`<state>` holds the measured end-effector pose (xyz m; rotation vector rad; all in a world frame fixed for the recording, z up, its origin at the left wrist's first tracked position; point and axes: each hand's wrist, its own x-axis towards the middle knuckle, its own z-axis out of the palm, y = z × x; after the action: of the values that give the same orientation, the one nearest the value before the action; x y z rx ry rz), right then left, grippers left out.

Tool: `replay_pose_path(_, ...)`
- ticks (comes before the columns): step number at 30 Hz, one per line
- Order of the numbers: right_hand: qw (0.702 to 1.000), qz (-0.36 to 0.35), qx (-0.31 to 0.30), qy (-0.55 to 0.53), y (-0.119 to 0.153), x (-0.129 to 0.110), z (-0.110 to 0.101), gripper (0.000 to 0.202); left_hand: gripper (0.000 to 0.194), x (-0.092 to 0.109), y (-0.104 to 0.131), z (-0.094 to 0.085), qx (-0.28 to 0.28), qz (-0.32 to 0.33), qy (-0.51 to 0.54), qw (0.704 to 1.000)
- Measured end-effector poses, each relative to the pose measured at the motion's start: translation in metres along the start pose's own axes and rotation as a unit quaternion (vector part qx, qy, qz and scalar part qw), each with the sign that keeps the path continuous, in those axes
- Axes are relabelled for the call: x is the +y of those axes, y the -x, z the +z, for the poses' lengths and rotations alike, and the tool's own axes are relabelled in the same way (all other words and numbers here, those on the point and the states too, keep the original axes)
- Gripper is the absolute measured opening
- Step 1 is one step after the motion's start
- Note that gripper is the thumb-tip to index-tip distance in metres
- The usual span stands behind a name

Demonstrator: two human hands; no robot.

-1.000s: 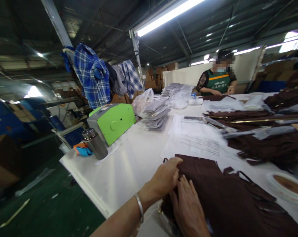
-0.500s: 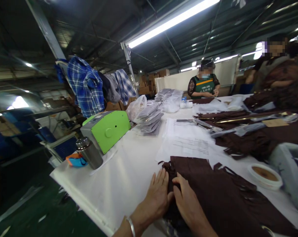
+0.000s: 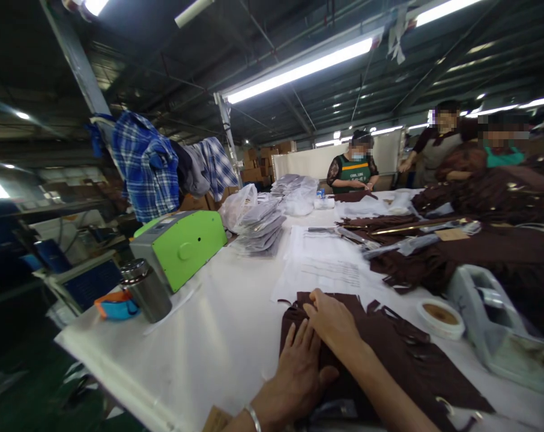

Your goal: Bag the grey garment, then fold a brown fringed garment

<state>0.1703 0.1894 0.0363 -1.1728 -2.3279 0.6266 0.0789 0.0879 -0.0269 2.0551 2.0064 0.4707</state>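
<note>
A dark brown fringed fabric piece (image 3: 375, 366) lies on the white table in front of me. My left hand (image 3: 299, 366), with a silver bangle at the wrist, rests flat on its left part, fingers stretched out and slightly spread. Just beyond it, my right hand (image 3: 330, 318) is bent at the upper left edge of the same fabric. Its fingers are drawn together on the cloth; the exact pinch is partly hidden. Thin straps or fringe strips (image 3: 402, 324) run along the fabric's right side, and a metal ring (image 3: 445, 403) shows near its lower end.
A tape roll (image 3: 441, 319) and a grey tape dispenser (image 3: 497, 324) stand right. Printed sheets (image 3: 328, 267) lie ahead, near bagged stacks (image 3: 258, 231). At left are a green machine (image 3: 191, 246) and a steel flask (image 3: 146, 291). Co-workers (image 3: 355, 171) are across the table.
My right hand has moved up to the fabric's top edge. My left hand now lies flat across the left part, which looks smoother and spread over. The view has turned somewhat right.
</note>
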Motion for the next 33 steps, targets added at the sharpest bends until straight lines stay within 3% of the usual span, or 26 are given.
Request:
replay_pose_path(6, 0.998, 0.037, -0.045, -0.005, -0.041, 0.026, 0.043, 0.010, 0.084, -0.001, -0.001, 0.000, -0.007, -0.007, 0.018, 1.000)
replay_pose_path(10, 0.995, 0.051, -0.073, -0.041, -0.055, 0.043, 0.057, 0.015, 0.083, -0.003, -0.002, 0.008, 0.000, -0.006, 0.001, 1.000)
replay_pose_path(15, 0.996, 0.052, -0.060, -0.038, -0.063, 0.053, 0.055, 0.013, 0.081, -0.007, -0.001, 0.013, 0.015, 0.004, -0.017, 1.000)
replay_pose_path(19, 0.995, 0.053, -0.089, -0.008, -0.065, 0.059, 0.048, 0.024, 0.083, -0.010, -0.001, 0.014, 0.018, 0.007, -0.016, 1.000)
replay_pose_path(26, 0.992, 0.024, -0.121, -0.011, -0.065, 0.057, 0.058, 0.021, 0.083, -0.007, -0.005, 0.010, -0.007, -0.010, -0.036, 0.999)
replay_pose_path(33, 0.997, -0.014, -0.039, 0.066, -0.054, 0.050, 0.051, 0.025, 0.073, -0.011, -0.009, 0.014, -0.021, -0.008, -0.094, 0.995)
